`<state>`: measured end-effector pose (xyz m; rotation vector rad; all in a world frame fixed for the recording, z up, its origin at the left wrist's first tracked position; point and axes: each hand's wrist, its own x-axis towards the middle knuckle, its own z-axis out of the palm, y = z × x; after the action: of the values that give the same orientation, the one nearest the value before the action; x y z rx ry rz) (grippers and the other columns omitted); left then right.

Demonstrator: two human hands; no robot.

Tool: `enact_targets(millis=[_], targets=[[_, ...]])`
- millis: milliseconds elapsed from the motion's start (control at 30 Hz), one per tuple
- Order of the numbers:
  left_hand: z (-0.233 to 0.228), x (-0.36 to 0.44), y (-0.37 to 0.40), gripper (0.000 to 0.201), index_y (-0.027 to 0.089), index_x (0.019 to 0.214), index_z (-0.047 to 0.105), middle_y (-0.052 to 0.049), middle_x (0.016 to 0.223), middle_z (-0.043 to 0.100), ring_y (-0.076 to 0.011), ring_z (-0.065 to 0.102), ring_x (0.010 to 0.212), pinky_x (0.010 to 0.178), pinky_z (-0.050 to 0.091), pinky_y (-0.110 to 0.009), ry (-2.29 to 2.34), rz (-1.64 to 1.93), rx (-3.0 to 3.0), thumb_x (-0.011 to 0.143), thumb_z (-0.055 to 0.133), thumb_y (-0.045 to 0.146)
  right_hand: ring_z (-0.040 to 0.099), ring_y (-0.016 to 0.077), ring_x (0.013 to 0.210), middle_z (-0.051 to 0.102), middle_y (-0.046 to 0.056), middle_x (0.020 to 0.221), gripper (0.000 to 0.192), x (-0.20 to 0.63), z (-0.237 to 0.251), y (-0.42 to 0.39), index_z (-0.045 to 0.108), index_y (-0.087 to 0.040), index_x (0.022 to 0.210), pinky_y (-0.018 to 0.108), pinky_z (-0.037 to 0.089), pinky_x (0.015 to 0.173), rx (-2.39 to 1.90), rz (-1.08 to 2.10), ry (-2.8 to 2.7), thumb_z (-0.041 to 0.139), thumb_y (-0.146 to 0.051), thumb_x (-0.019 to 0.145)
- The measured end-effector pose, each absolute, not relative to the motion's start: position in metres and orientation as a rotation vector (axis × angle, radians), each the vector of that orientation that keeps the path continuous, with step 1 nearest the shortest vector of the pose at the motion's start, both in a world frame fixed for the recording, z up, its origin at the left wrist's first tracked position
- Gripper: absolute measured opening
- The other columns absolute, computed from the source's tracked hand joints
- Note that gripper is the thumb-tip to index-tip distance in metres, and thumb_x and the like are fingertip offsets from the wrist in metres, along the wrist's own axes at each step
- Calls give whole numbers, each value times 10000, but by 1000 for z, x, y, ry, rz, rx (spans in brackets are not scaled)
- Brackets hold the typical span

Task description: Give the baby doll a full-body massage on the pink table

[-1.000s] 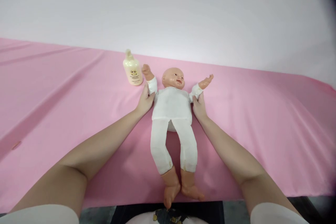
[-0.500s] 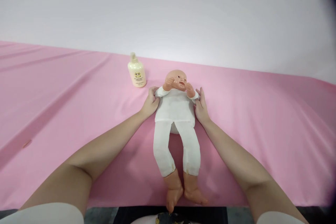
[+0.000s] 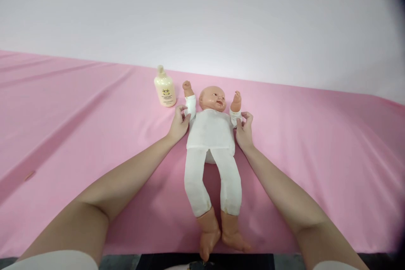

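A baby doll (image 3: 211, 133) in a white top and white trousers lies on its back, head away from me and bare feet towards me. Both its arms are raised beside its head. My left hand (image 3: 181, 123) is closed on the doll's sleeved arm (image 3: 190, 104) on the left, thumb against the sleeve. On the other side, my right hand (image 3: 245, 130) pinches the sleeve of the doll's right-side arm (image 3: 235, 109) near the elbow. Some fingertips are hidden behind the sleeves.
A cream pump bottle (image 3: 165, 90) stands upright just beyond my left hand. Pink cloth (image 3: 300, 168) with folds covers the table, and a white surface (image 3: 202, 17) lies behind it. A small brownish piece (image 3: 30, 175) sits at the far left. The table's front edge runs by the doll's feet.
The doll's arms have swung outwards and up, from in front of its face to either side of its head. My hands remain at its arms, with their fingers shifted.
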<state>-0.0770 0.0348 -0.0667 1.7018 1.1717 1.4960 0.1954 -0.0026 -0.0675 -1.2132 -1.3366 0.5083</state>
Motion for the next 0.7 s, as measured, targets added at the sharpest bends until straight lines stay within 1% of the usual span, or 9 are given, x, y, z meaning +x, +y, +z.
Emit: enact_targets(millis=[167,300,433,567,700], targets=[[-66,-77,34,245,241,1137,408,-47,1083,551,-147,576,834,775,502,-317,1182,1459,1667,915,511,222,526,213,1100,486,75,1175,274,198,-69,-2,400,-261,1159,408,503,944,-1230,469,-1332,454,-440,959],[-63,-76,33,271,240,1159,413,-70,1210,535,-151,596,929,848,517,-326,1192,1435,1673,908,509,213,531,212,1085,507,70,1149,259,199,-69,-2,440,-257,1142,408,491,973,-1247,473,-1345,441,-451,971],[-61,-77,31,305,227,1200,427,-100,1322,489,-174,605,1001,914,513,-364,1195,1374,1660,905,506,234,547,209,1057,531,72,1200,296,199,-67,-5,479,-265,1195,405,485,993,-1252,508,-1371,435,-460,977],[-64,-79,31,349,222,1245,454,-114,1338,494,-209,607,1053,962,503,-415,1221,1323,1636,904,513,263,566,215,1041,547,90,1277,371,199,-69,-4,472,-258,1282,441,493,997,-1281,595,-1374,454,-451,965],[-66,-80,32,409,222,1305,460,-126,1342,521,-239,596,1115,1003,485,-452,1236,1284,1666,904,519,270,537,238,1211,533,111,1373,428,201,-73,-1,482,-241,1335,476,440,1086,-1314,563,-1401,462,-446,959]])
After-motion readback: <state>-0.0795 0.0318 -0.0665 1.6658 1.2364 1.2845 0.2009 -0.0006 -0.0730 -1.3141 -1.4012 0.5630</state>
